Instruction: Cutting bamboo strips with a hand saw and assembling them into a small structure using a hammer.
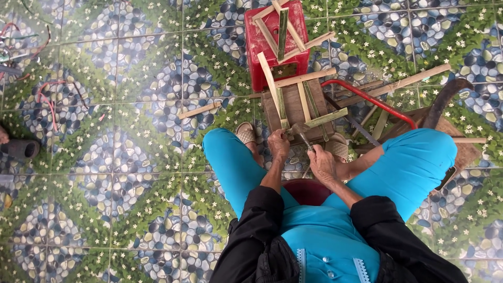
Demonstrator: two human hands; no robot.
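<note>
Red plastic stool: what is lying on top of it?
On the red plastic stool lie several crossed bamboo strips, pale ones and one green. They hide part of the seat, so anything beneath them cannot be seen.

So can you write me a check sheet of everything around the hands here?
Surface: tiled floor printed with pebbles and small white flowers.
Job's things: flat brown wooden block with thin pale bamboo strips across it.
Clutter: red plastic stool holding more strips; red-framed saw; curved dark blade.
Hands: left hand at the block's near edge; right hand grips a small tool, kind unclear.
Cables: coloured cords at the left.
Surroundings: dark sandal at the left edge.
</note>
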